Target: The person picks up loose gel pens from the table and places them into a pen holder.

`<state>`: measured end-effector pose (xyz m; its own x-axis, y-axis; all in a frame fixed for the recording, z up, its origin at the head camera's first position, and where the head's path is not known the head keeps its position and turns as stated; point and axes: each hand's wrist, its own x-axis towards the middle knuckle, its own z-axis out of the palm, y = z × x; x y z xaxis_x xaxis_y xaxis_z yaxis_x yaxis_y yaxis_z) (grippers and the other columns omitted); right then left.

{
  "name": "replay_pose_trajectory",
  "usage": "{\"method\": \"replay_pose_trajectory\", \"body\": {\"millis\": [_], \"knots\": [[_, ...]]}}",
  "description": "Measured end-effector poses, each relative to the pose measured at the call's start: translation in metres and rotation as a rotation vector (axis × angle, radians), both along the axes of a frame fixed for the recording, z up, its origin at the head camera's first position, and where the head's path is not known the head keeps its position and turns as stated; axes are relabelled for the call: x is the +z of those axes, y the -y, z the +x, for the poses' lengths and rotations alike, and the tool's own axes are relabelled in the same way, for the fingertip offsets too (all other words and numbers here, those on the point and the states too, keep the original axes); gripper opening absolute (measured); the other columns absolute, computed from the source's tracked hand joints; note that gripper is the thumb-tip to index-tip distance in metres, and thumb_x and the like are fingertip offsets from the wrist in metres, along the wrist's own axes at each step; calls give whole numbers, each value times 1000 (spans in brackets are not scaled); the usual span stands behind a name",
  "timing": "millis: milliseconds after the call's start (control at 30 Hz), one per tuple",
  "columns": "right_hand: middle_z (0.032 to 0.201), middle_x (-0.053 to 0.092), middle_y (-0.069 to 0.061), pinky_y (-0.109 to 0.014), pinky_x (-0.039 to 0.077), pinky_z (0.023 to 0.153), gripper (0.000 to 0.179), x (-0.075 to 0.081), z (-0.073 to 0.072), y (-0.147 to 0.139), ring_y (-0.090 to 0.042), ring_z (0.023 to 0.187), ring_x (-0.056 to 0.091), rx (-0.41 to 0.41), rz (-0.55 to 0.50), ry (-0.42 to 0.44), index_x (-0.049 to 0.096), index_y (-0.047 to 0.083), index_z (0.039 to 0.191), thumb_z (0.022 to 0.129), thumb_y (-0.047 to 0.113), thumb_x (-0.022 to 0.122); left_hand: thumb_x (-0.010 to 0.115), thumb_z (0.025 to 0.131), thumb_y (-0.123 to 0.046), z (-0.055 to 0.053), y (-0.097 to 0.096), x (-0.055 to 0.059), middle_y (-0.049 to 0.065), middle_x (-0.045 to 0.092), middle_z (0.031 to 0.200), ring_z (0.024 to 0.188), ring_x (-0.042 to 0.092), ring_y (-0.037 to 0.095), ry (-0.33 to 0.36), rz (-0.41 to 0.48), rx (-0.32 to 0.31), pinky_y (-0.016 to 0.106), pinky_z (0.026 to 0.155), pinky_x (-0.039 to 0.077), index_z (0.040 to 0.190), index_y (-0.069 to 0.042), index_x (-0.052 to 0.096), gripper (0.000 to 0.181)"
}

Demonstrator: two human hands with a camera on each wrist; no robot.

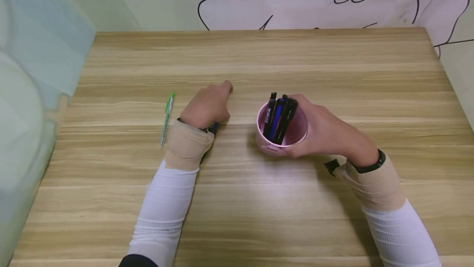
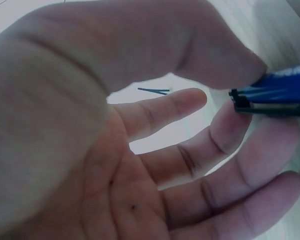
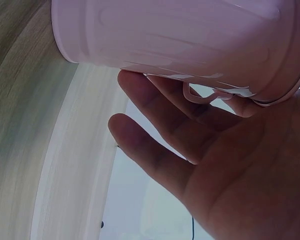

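In the left wrist view, my left hand (image 1: 207,104) pinches a blue pen (image 2: 285,86) with a black clip between thumb and fingers. Most of that pen lies beyond the frame's edge. From above, the hand's back hides its grip. My right hand (image 1: 322,129) grips a pink pen cup (image 1: 261,129) from its right side, thumb at the near rim. A small loop handle (image 3: 197,95) shows between the fingers in the right wrist view. Several black pens (image 1: 286,121) and a blue one lean together inside the cup. Left of my left hand lies a green pen (image 1: 167,119).
The wood-grain table (image 1: 237,201) extends under both arms. Its back edge meets a pale wall (image 1: 155,8) with black line drawings. A pale blue-green surface (image 1: 22,135) borders the left side. Black straps circle both wrists.
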<state>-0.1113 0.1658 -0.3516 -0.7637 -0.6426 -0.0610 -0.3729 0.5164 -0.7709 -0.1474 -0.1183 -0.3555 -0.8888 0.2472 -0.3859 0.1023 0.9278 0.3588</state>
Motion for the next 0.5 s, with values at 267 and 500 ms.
{"method": "replay_pose_trajectory", "body": {"millis": [267,500], "knots": [[122,63,-1,-41,52,87,99,0,1,1,-21,105,63,-12,-3,7,43,16,141,58,32,97,63,79,2,0,1,1,17,60,103,80,56,31,1,14,-2,39,69,48,142,-3,45,66],[122,63,-2,-41,53,87,99,0,1,2,-22,104,64,-11,-11,11,43,15,141,59,30,97,64,77,-1,-1,0,2,17,61,112,85,56,31,10,9,-20,41,73,49,144,-5,44,70]]}}
